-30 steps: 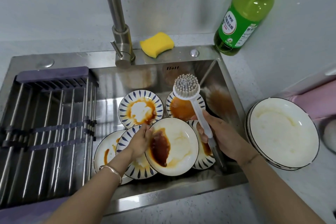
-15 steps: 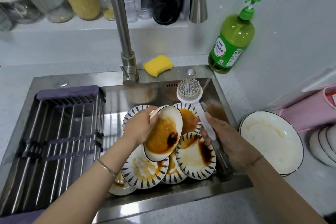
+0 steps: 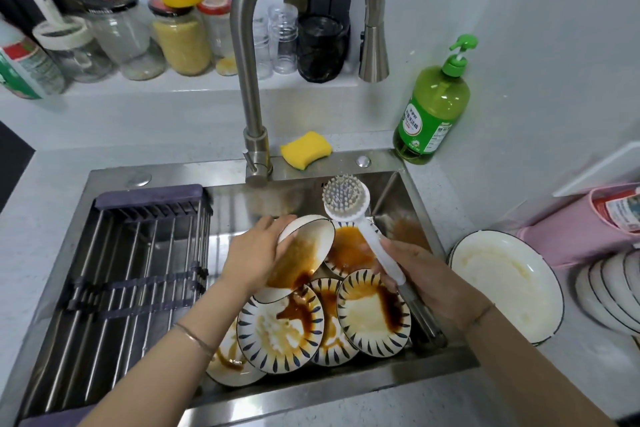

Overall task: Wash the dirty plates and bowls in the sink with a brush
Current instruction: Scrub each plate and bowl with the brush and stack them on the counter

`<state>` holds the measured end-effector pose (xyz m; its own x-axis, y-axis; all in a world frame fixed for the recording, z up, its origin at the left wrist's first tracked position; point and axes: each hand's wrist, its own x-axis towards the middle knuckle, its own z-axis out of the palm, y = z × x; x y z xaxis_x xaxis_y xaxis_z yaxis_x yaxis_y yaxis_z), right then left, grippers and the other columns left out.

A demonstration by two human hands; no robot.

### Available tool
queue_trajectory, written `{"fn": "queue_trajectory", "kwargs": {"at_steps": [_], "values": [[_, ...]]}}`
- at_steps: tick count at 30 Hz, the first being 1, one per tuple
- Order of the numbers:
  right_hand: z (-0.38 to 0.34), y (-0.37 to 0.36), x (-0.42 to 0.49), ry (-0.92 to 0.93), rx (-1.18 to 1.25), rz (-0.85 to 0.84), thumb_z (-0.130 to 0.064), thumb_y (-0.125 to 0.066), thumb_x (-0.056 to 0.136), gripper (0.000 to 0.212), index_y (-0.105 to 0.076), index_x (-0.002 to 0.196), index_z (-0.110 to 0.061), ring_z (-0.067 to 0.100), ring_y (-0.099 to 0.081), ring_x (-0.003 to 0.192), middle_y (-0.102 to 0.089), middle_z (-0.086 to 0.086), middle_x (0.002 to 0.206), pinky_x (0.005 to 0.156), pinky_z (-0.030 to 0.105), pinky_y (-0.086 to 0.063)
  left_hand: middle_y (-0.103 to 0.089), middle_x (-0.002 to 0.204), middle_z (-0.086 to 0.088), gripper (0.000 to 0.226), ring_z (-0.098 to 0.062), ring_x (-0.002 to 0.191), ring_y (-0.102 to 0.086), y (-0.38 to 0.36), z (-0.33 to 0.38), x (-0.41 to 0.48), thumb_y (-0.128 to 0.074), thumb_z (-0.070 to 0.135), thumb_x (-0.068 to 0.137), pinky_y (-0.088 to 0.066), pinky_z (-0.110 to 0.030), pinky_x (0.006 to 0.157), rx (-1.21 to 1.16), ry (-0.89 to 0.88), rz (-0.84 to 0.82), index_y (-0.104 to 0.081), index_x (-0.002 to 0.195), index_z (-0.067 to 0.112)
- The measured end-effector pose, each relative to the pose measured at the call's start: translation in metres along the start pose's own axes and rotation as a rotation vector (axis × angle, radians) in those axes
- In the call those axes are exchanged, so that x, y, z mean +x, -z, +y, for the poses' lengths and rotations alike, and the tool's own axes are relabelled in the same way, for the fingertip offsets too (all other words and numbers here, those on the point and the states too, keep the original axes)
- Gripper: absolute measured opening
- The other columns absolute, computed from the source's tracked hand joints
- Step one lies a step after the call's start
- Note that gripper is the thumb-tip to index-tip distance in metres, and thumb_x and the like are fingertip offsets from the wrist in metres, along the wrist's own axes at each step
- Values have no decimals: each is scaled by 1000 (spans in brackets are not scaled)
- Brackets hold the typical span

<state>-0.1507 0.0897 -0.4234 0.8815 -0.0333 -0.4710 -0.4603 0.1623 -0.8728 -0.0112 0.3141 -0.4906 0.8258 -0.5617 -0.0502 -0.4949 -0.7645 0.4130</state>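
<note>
hands: left [image 3: 254, 253] tilts plate [image 3: 304, 255], right [image 3: 426, 274] grips brush [image 3: 360, 218] upright.

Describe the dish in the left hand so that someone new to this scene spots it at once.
Start at the steel sink, right of its drying rack, where dirty dishes pile up. The left hand grips one plate tilted above that pile. Unlike the blue-patterned dishes beneath, it is plain white with a thin dark rim, coated in brown sauce.

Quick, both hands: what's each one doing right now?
Left hand: grips the sauce-stained white plate by its rim, held tilted.
Right hand: grips the brush by its handle, bristles facing up.
</note>
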Motion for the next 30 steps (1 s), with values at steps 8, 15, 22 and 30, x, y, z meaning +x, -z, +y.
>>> {"fn": "queue_trajectory", "kwargs": {"at_steps": [8,15,22,30], "values": [[-5,-8,4,-34,70,-25,-41,-50,84,43,-68,107,-10,11,-45,51,-57,4,68,54,20,-40,-54,110,-2,41,-27,102,-59,-1,-11,-2,-33,41,101,-46,-37,76,-105,75,74,-50,136,28],[-8,-3,2,-37,75,-18,-35,-50,92,39,-64,116,-8,13,-45,60,-55,4,72,60,21,-42,-62,104,4,36,-17,101,-58,2,-9,1,-30,46,102,-45,-23,79,-500,193,127,-59,119,31],[-10,8,11,47,-357,86,-39,-59,86,36,-63,121,-33,16,-55,61,-58,8,75,61,23,-48,-34,150,7,73,-12,134,-37,-17,-8,-3,-30,71,91,-25,-38,116,-1178,536,-24,-37,146,25],[-15,7,29,215,-1082,152,-26,-47,99,35,-53,132,-36,4,-54,85,-57,-18,97,79,22,-45,-63,127,-3,50,-24,114,-62,-19,13,4,-25,59,98,-52,-46,95,-1406,619,-52,-44,135,32]]}}
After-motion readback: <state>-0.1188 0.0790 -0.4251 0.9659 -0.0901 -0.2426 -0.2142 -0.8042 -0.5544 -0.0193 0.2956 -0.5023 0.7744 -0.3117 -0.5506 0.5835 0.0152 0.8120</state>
